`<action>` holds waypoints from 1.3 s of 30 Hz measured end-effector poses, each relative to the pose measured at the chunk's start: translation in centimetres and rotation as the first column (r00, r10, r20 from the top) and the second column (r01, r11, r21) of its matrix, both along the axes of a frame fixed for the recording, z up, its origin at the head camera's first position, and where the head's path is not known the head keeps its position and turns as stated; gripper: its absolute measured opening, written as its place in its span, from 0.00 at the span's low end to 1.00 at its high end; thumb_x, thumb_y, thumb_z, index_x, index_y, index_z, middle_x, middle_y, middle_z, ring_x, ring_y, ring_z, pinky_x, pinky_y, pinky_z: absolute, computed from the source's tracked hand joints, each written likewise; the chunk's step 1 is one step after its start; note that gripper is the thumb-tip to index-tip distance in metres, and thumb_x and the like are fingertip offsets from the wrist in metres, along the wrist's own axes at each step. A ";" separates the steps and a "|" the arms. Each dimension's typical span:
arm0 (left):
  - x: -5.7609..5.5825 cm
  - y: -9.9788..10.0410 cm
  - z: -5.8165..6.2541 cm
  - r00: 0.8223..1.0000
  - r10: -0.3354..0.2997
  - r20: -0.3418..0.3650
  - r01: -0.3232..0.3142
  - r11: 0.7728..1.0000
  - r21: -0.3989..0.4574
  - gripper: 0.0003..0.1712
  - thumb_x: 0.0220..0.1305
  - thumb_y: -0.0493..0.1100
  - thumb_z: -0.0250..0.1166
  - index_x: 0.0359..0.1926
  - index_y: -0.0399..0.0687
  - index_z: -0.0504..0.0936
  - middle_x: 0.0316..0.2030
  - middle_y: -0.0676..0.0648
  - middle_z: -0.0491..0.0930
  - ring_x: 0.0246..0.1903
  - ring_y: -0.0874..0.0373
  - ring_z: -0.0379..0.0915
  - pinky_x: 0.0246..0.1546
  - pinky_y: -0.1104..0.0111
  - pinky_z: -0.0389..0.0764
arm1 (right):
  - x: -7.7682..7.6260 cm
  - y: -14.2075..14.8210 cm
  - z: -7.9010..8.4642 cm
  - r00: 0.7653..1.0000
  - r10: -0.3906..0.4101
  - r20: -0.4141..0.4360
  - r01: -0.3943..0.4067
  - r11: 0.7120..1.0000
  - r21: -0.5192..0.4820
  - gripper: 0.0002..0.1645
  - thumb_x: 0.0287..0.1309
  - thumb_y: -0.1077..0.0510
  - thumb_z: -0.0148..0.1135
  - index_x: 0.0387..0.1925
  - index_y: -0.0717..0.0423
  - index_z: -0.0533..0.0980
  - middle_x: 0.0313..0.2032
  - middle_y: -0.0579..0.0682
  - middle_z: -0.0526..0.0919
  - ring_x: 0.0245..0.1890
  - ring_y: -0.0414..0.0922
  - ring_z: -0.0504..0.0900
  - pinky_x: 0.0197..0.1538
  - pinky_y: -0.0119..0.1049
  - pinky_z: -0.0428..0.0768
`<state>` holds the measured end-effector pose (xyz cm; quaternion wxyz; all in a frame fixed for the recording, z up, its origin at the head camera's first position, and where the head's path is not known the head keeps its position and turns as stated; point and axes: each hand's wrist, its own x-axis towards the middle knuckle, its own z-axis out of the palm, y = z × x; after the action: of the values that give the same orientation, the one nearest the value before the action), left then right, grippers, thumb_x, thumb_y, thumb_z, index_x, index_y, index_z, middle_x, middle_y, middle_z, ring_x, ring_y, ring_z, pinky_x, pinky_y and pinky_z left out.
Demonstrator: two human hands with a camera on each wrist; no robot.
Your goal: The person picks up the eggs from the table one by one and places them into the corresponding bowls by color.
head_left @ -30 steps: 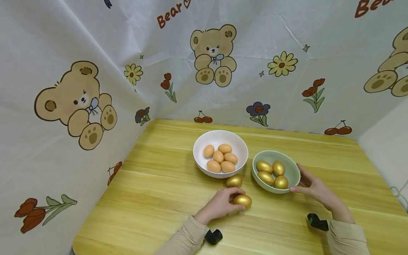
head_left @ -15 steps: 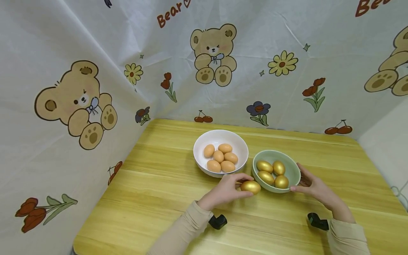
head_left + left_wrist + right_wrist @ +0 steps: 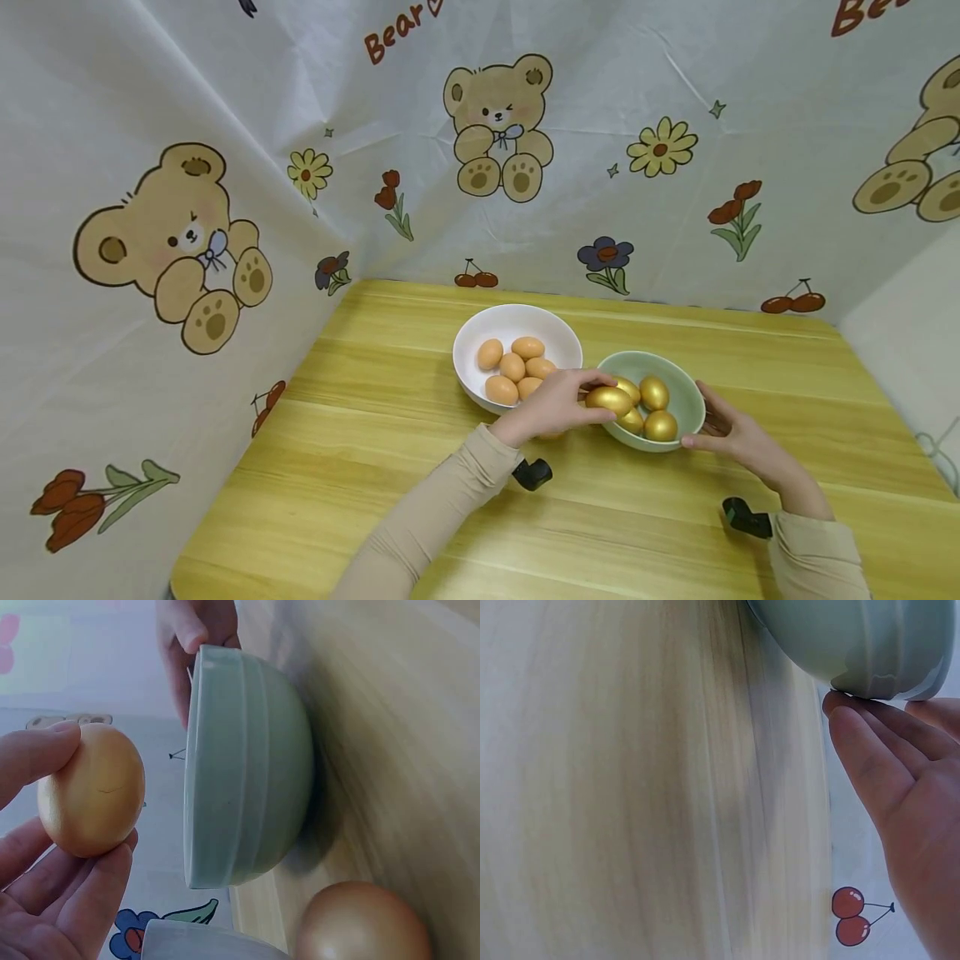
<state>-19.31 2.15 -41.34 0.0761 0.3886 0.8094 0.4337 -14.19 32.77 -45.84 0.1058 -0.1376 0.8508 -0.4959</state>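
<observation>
My left hand (image 3: 551, 406) pinches a golden egg (image 3: 609, 401) between thumb and fingers, at the left rim of the green bowl (image 3: 684, 396). A fine line marks this egg's shell in the left wrist view, where it appears beside the bowl's rim. Inside the bowl are several golden eggs (image 3: 655, 392), partly covered by the held one. With fingers fairly straight, my right hand (image 3: 738, 437) touches the bowl's right side, thumb near the front and fingertips against the outer wall (image 3: 889, 645). Another golden egg (image 3: 364, 926) lies on the table, mostly hidden under my left hand in the head view.
Left of the green bowl stands a white bowl (image 3: 472, 337) with several brown eggs (image 3: 512, 367), its front right partly covered by my left hand. Both bowls stand on a wood-grain table (image 3: 337, 475). A bear-print cloth (image 3: 420, 100) hangs behind and along the left.
My left hand has lifted the golden egg off the table and carried it away from me and rightward to the green bowl's rim. My right hand has stayed at the bowl.
</observation>
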 end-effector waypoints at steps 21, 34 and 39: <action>-3.2 4.7 0.1 1.000 0.022 0.002 -0.021 0.984 -0.177 0.27 0.54 0.49 0.70 0.54 0.46 0.77 0.47 0.57 0.78 0.43 0.73 0.69 0.43 0.87 0.64 | -0.1 0.0 0.1 1.000 0.010 0.014 -0.010 1.000 -0.028 0.54 0.59 0.61 0.61 0.70 0.65 0.33 0.65 0.72 0.49 0.60 0.65 0.58 0.48 0.21 0.70; -3.9 6.7 -0.8 0.998 0.066 0.019 -0.060 0.968 -0.243 0.25 0.53 0.48 0.70 0.52 0.45 0.78 0.45 0.56 0.79 0.42 0.71 0.70 0.41 0.86 0.64 | -0.1 0.1 0.2 1.000 0.014 0.025 -0.013 0.999 -0.031 0.54 0.59 0.61 0.61 0.70 0.64 0.33 0.66 0.71 0.48 0.61 0.67 0.55 0.48 0.19 0.68; -4.1 7.3 -1.7 0.996 0.083 0.009 -0.079 0.965 -0.250 0.23 0.52 0.48 0.71 0.50 0.49 0.78 0.43 0.58 0.79 0.41 0.72 0.69 0.40 0.86 0.64 | -0.1 0.1 0.1 0.999 0.011 0.030 -0.010 0.999 -0.043 0.54 0.59 0.61 0.61 0.70 0.63 0.32 0.66 0.72 0.49 0.61 0.67 0.56 0.48 0.20 0.69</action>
<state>-23.39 9.50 -43.02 0.1143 0.3384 0.8720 0.3348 -14.29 32.82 -45.73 0.1184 -0.1368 0.8377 -0.5154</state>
